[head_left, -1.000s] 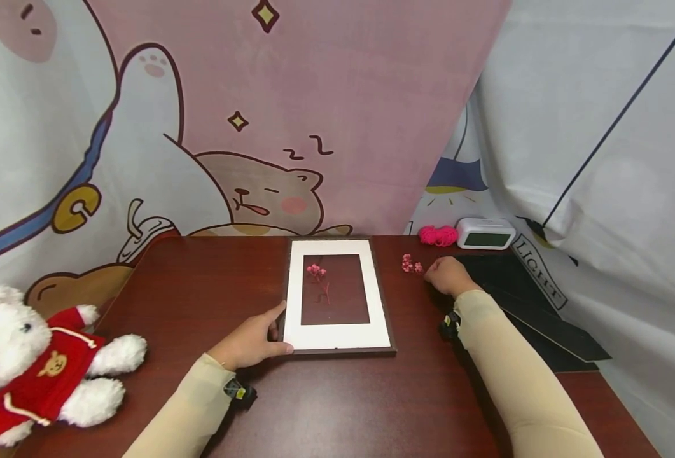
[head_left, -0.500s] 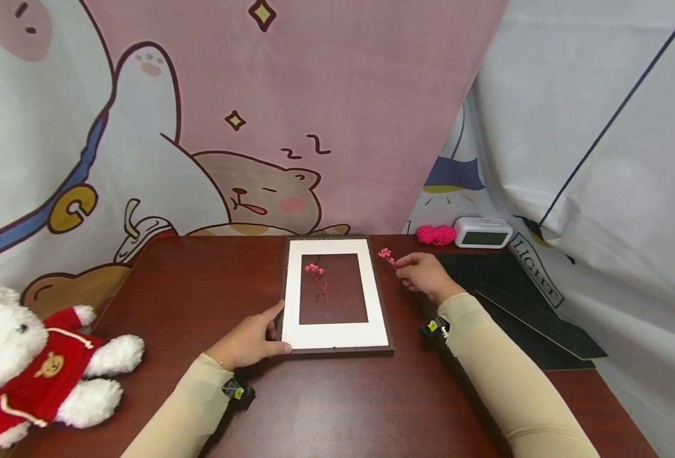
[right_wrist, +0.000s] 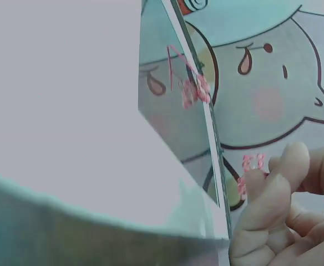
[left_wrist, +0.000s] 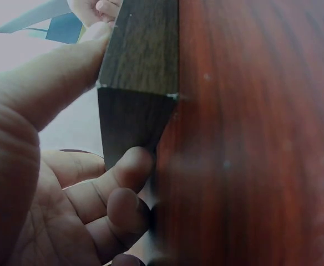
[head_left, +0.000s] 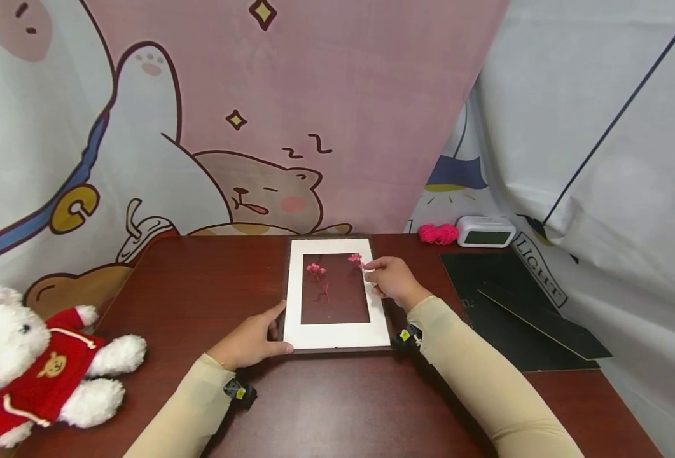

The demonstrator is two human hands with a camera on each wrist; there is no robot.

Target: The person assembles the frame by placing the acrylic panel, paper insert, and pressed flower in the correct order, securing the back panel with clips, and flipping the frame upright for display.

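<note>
A dark wooden picture frame point(head_left: 337, 337) with a white mat lies flat on the table. My left hand point(head_left: 250, 341) grips its near left corner; in the left wrist view the thumb is on one side of the frame's corner point(left_wrist: 140, 55) and curled fingers are on the other. One sprig of small pink flowers point(head_left: 316, 270) lies inside the mat's opening, at the left. Over the right side of the frame, my right hand point(head_left: 394, 280) pinches a second pink flower sprig point(head_left: 355, 258) between thumb and fingers; most of its stem is hidden by the hand.
Black boards point(head_left: 520, 318) lie on the table at the right, one across the other. Behind them stand a bundle of bright pink yarn point(head_left: 438, 235) and a white digital clock point(head_left: 486, 233). A white plush bear point(head_left: 51, 369) in red sits at the left.
My right hand has moved left with the pinched flower sprig, from beside the black boards to over the frame's right side. The left hand and frame have stayed put.
</note>
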